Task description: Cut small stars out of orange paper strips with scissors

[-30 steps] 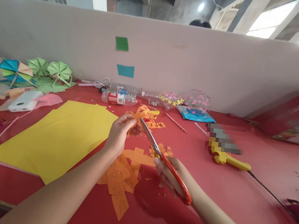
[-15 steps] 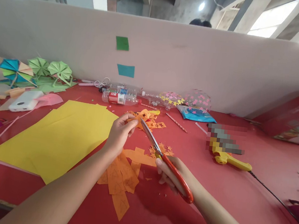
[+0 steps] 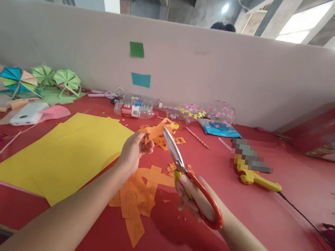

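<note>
Between the fingers of my left hand point(image 3: 132, 149) is a strip of orange paper point(image 3: 156, 131), held up above the table. My right hand point(image 3: 194, 192) grips scissors point(image 3: 208, 193) with red and yellow handles. Their blades point up and away, the tips at the edge of the strip; whether the blades touch it I cannot tell. Under and between my hands lie orange paper pieces point(image 3: 137, 197) with pencilled outlines. Small cut orange stars point(image 3: 172, 169) are heaped beside the scissors, partly hidden by them. Behind the held strip lie orange scraps point(image 3: 179, 140) with star-shaped holes.
Yellow sheets point(image 3: 69, 150) cover the left side of the red table point(image 3: 264, 235). Plastic bottles point(image 3: 131, 110), star-covered balloons point(image 3: 221, 112) and a blue packet point(image 3: 220, 128) lie along the white partition point(image 3: 223, 71). A yellow glue gun point(image 3: 251, 177) with a cord lies to the right.
My left hand has turned, and the orange strip now shows longer and higher. The scissors have shifted slightly right, with their red handle swung outward.
</note>
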`<state>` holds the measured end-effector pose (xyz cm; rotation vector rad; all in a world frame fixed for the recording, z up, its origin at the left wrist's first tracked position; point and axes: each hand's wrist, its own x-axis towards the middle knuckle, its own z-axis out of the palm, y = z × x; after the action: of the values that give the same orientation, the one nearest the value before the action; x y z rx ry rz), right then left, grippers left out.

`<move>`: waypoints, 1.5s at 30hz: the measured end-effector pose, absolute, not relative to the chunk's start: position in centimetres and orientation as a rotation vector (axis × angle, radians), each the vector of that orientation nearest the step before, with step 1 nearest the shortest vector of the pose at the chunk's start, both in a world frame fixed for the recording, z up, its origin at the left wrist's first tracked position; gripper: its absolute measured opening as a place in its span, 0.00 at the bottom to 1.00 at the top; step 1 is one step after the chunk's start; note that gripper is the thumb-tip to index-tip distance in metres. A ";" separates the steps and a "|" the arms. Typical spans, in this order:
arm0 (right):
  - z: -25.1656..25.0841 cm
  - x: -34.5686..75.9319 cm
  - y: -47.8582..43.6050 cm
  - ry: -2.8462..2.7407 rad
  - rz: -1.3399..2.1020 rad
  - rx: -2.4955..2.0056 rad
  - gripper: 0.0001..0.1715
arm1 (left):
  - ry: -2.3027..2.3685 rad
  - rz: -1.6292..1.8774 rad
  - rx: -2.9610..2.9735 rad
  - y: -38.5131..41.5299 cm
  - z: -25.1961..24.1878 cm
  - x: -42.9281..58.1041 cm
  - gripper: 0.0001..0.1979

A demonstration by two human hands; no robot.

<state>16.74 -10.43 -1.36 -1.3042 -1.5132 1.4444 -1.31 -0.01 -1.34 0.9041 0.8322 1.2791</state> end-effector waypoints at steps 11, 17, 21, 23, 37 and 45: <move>-0.9 16.1 -10.4 -1.403 1.345 -1.562 0.28 | 0.790 1.214 1.319 -1.7 -1.0 -0.9 0.15; -1.1 16.1 -10.3 -1.452 1.365 -1.581 0.27 | 0.827 1.409 1.220 -0.9 -1.1 -1.1 0.12; -1.2 16.3 -10.4 -1.484 1.396 -1.561 0.27 | 0.832 1.408 1.230 -0.8 -1.0 -1.2 0.13; -1.2 16.4 -10.5 -1.487 1.401 -1.557 0.26 | 0.824 1.405 1.224 -0.8 -1.0 -1.3 0.13; -0.6 16.0 -10.3 -1.473 1.403 -1.617 0.28 | 0.833 1.392 1.198 -0.6 -0.6 -1.5 0.11; -0.2 15.9 -10.5 -1.486 1.392 -1.713 0.27 | 0.856 1.381 1.223 -0.4 -0.6 -1.6 0.11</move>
<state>15.87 -10.46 -0.21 -1.7129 -1.4860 1.3917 -1.59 -0.37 -0.57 1.2232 0.8559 1.3808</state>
